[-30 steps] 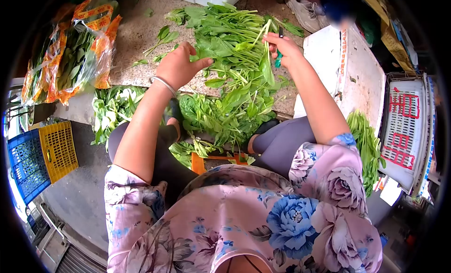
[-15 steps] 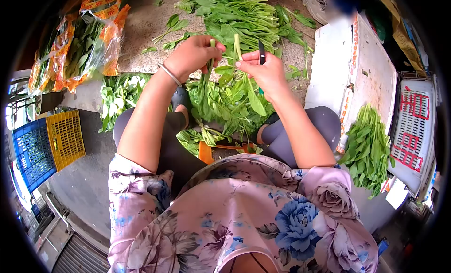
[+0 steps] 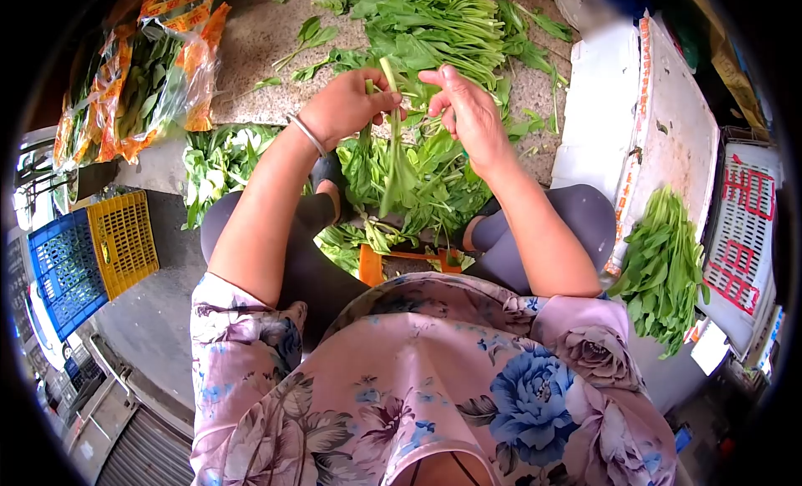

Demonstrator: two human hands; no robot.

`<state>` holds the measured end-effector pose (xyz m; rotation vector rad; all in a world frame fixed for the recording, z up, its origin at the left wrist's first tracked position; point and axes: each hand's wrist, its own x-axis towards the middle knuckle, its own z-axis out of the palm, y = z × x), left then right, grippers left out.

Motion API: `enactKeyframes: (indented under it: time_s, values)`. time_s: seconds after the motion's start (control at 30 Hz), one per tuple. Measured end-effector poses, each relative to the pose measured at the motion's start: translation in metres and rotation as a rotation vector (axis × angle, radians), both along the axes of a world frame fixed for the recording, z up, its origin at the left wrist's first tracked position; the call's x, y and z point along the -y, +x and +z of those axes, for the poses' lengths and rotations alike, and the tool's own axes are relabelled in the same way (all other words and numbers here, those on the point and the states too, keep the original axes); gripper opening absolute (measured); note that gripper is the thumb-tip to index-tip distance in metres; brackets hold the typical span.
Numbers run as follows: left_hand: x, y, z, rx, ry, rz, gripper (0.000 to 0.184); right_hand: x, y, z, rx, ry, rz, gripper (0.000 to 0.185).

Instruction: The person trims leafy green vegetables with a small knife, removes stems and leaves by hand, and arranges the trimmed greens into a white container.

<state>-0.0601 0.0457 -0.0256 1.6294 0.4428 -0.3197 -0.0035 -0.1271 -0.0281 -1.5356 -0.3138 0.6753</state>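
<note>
My left hand (image 3: 355,108) is closed around stalks of leafy greens (image 3: 393,152), whose pale cut ends stick up past the fingers and whose leaves hang down. Just to its right is my right hand (image 3: 474,118), index finger stretched toward the stalks and the other fingers curled. A bit of green knife handle (image 3: 465,154) shows at its palm; the dark blade is hidden. Below both hands lies a heap of loose leaves (image 3: 434,185) between my feet. Beyond them, a pile of greens (image 3: 434,35) rests with stems pointing right.
Clear and orange plastic bags (image 3: 138,76) of greens stand at the upper left. Blue and yellow crates (image 3: 121,235) are at the left. At the right are a white foam box (image 3: 668,127), a bunch of greens (image 3: 664,273) and a white crate (image 3: 739,227). Something orange (image 3: 372,264) sits between my legs.
The stalk that my right hand pinched is now in my left hand with the others. My right hand has drawn apart from it, and the dark blade has gone out of sight.
</note>
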Motion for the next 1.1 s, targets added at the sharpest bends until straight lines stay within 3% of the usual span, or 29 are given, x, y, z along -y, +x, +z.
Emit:
enactKeyframes:
  time_s: [0.1, 0.2, 0.33, 0.4, 0.47, 0.53, 0.6, 0.7, 0.73, 0.8, 0.93, 1.1]
  values:
    - [-0.002, -0.001, 0.001, 0.004, 0.244, -0.181, 0.017, -0.003, -0.004, -0.016, -0.044, 0.059, 0.107, 0.041]
    - [-0.001, -0.002, 0.003, -0.063, 0.117, -0.125, 0.017, -0.007, -0.007, -0.020, -0.026, 0.049, 0.133, 0.037]
    - [-0.008, -0.001, 0.003, -0.004, 0.091, -0.182, 0.016, 0.000, -0.001, -0.029, -0.240, 0.034, 0.127, 0.032]
    - [-0.010, -0.002, 0.007, -0.017, 0.098, -0.174, 0.017, 0.004, 0.003, -0.049, -0.311, -0.271, 0.133, 0.030]
    - [-0.013, -0.001, 0.008, 0.071, 0.136, -0.127, 0.018, 0.008, 0.003, -0.067, -0.216, -0.635, 0.297, 0.034]
    - [-0.015, 0.002, 0.010, 0.101, 0.108, -0.114, 0.017, 0.006, 0.004, -0.046, -0.386, -0.815, 0.284, 0.037]
    - [-0.018, 0.006, 0.008, 0.181, 0.044, -0.009, 0.017, 0.013, 0.035, -0.077, -0.368, -0.695, -0.017, 0.037]
    - [-0.020, 0.008, -0.002, 0.256, 0.059, 0.060, 0.017, 0.022, 0.081, -0.103, -0.548, -0.381, -0.607, 0.031]
    - [-0.023, 0.010, -0.003, 0.317, 0.091, 0.084, 0.017, 0.024, 0.097, -0.118, -0.533, -0.378, -0.602, 0.031]
    - [-0.023, 0.008, 0.004, 0.340, 0.196, 0.105, 0.017, 0.030, 0.118, -0.144, -0.809, -0.270, -0.878, 0.031]
    - [-0.023, 0.005, 0.012, 0.274, 0.012, 0.262, 0.018, 0.029, 0.133, -0.164, -1.013, -0.148, -0.862, 0.040]
    - [-0.032, 0.007, 0.005, 0.386, 0.289, 0.226, 0.020, 0.033, 0.150, -0.173, -1.143, -0.056, -0.886, 0.035]
